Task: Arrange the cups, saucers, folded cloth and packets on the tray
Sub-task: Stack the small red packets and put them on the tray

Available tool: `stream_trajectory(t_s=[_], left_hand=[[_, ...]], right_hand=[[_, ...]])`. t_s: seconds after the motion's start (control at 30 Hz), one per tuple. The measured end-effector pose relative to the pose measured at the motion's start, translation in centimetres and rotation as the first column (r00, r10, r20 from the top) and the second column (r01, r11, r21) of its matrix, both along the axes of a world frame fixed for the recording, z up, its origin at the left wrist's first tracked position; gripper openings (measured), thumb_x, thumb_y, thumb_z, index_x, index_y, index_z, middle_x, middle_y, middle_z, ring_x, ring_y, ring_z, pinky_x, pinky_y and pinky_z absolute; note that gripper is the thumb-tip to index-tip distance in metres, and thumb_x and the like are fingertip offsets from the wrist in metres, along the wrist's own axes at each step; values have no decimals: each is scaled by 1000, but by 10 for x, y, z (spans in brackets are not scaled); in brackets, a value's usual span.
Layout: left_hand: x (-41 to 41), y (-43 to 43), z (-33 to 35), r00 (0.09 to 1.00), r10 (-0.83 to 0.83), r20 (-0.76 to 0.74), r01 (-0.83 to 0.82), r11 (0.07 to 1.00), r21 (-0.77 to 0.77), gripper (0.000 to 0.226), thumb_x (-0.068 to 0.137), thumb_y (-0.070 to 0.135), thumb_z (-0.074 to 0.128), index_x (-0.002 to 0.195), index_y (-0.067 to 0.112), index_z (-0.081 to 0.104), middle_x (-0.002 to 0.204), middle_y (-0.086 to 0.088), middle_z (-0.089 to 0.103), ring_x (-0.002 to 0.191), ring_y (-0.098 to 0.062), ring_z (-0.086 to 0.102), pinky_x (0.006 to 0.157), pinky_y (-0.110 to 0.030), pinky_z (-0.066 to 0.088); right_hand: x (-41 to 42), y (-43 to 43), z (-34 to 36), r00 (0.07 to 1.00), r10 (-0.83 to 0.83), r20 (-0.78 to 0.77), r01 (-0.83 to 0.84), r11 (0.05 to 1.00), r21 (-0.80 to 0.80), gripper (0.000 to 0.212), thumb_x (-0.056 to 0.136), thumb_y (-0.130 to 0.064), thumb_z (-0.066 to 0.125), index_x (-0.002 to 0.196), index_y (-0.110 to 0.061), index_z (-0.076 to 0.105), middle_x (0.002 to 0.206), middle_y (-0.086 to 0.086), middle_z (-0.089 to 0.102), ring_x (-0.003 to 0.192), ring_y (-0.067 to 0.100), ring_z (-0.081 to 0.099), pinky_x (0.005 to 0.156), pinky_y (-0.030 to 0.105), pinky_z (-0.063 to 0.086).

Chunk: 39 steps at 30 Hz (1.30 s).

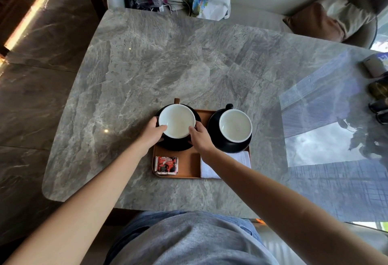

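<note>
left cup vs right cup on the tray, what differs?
Both the left hand and right hand grip the left cup; the right cup is untouched. The right cup's black handle shows, pointing away; the left cup's does not show. The left cup sits beyond the packet, the right cup beyond the folded cloth. Both: upright, white inside, on black saucers.
</note>
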<state>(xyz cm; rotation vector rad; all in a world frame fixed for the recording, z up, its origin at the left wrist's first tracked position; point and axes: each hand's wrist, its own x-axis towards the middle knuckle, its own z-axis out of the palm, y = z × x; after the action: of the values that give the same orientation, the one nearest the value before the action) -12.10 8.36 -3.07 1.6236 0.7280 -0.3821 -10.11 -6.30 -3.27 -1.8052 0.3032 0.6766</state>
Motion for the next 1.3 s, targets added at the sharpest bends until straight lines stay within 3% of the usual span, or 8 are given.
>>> stream_trajectory(t_s=[0.17, 0.3, 0.4, 0.5, 0.6, 0.73, 1.07, 1.3], left_hand=[[-2, -1, 0, 1000, -13, -1, 13, 1000, 24, 38, 91, 15, 49, 128, 11, 41, 128, -10, 50, 111, -22, 49, 95, -39, 46], [-5, -12, 13, 882, -39, 470, -209, 861, 464, 39, 83, 5, 55, 122, 3, 48, 124, -17, 51, 117, -28, 48, 100, -34, 37], [9, -44, 29, 772, -197, 604, -64, 922, 382, 32, 84, -2, 49, 116, 2, 52, 115, -15, 58, 106, -27, 57, 95, -31, 42], [30, -83, 27, 853, -298, 429, 191, 942, 275, 34, 90, 8, 49, 124, 5, 48, 126, -12, 58, 106, -25, 60, 86, -18, 39], [43, -113, 12, 906, -357, 228, 312, 926, 212, 42, 91, 16, 51, 131, 5, 43, 136, -14, 51, 116, -27, 56, 97, -28, 39], [48, -131, -5, 920, -391, 43, 379, 910, 171, 43, 90, 24, 53, 129, 7, 46, 131, -14, 55, 120, -29, 51, 100, -35, 42], [52, -139, -9, 934, -356, 13, 355, 934, 46, 39, 93, 26, 45, 130, 14, 44, 133, -10, 52, 120, -26, 50, 102, -45, 43], [54, -140, -11, 942, -335, 9, 335, 942, 22, 38, 93, 26, 43, 130, 18, 45, 130, -8, 55, 117, -23, 52, 103, -44, 43]], right_hand=[[0, -1, 6, 998, 55, 44, -54, 998, -15, 36, 96, -19, 41, 131, -10, 45, 128, 11, 54, 120, 25, 51, 104, 40, 43], [12, -22, 35, 889, 115, 442, -85, 993, -87, 39, 94, -15, 50, 131, -7, 44, 130, 3, 49, 120, 16, 47, 104, 23, 36], [35, -65, 50, 811, 122, 572, 1, 978, -210, 33, 92, -12, 51, 125, -12, 51, 124, -3, 51, 118, 14, 47, 96, 9, 29], [47, -109, 40, 865, 75, 496, 129, 923, -364, 37, 90, -10, 50, 127, -10, 48, 133, 10, 48, 127, 25, 39, 101, 25, 25], [40, -135, 24, 901, 30, 432, 161, 903, -398, 42, 90, -1, 46, 131, -4, 44, 136, 17, 45, 127, 30, 42, 107, 37, 34], [25, -150, 4, 929, -59, 366, 193, 920, -342, 41, 88, 1, 44, 128, -5, 46, 128, 15, 56, 112, 28, 56, 89, 36, 46], [28, -150, -2, 947, -315, 59, 314, 949, 32, 40, 85, 3, 41, 112, -24, 51, 102, 0, 57, 99, 20, 57, 65, 31, 59], [27, -149, -1, 934, -353, -61, 358, 921, 155, 43, 86, 5, 39, 122, -18, 47, 110, 5, 55, 99, 19, 57, 69, 31, 57]])
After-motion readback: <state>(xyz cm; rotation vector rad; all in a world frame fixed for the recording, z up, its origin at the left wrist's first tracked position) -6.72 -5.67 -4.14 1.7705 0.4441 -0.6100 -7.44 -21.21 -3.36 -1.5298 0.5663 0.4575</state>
